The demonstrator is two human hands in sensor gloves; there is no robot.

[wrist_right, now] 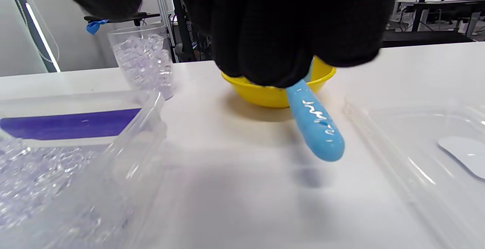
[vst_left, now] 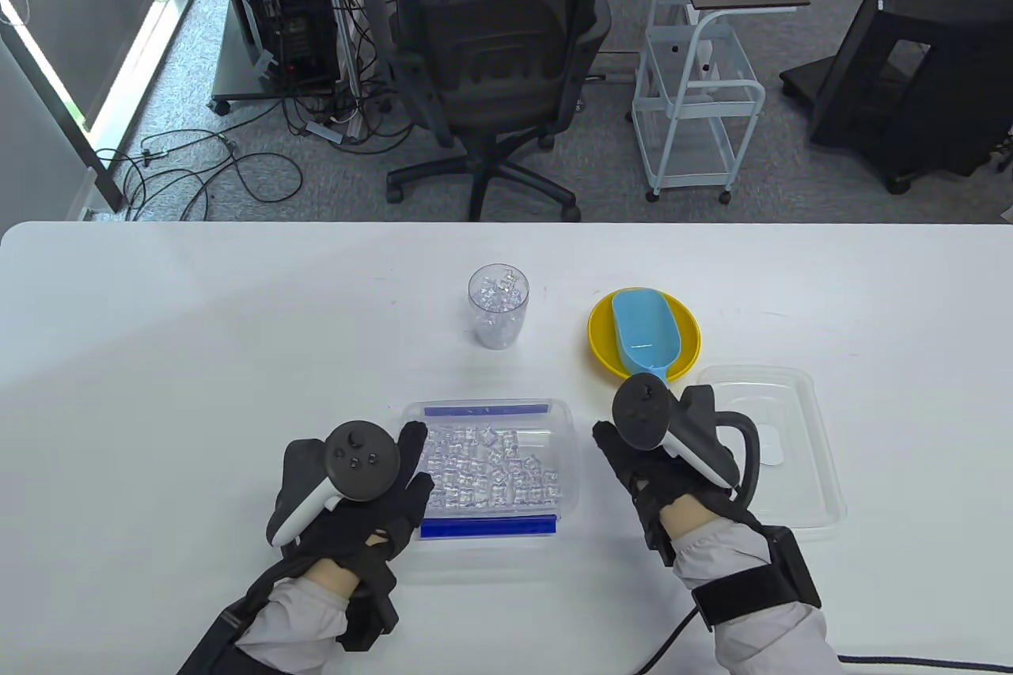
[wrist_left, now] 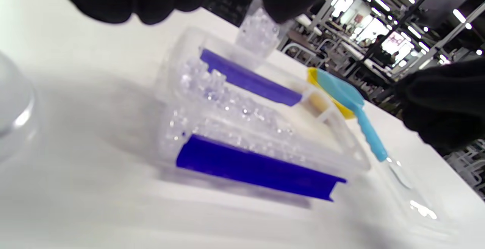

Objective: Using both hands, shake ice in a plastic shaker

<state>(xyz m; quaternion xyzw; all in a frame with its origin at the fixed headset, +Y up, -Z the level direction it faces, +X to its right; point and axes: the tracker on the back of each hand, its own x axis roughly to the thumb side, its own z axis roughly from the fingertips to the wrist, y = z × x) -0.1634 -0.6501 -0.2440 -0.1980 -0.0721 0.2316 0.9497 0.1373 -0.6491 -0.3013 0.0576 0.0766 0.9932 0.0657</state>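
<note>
One white counter (vst_left: 158,358) carries the things. On it stands one clear plastic shaker (vst_left: 498,306), filled with ice. There is one clear container (vst_left: 492,469) with two blue clips, holding many ice cubes, too many to count. One clear lid (vst_left: 779,453) lies flat. There is one yellow bowl (vst_left: 688,339) and one blue scoop (vst_left: 645,331) resting in it. Two gloved hands are in view, one left hand (vst_left: 356,493) and one right hand (vst_left: 673,453), with one tracker on each.
</note>
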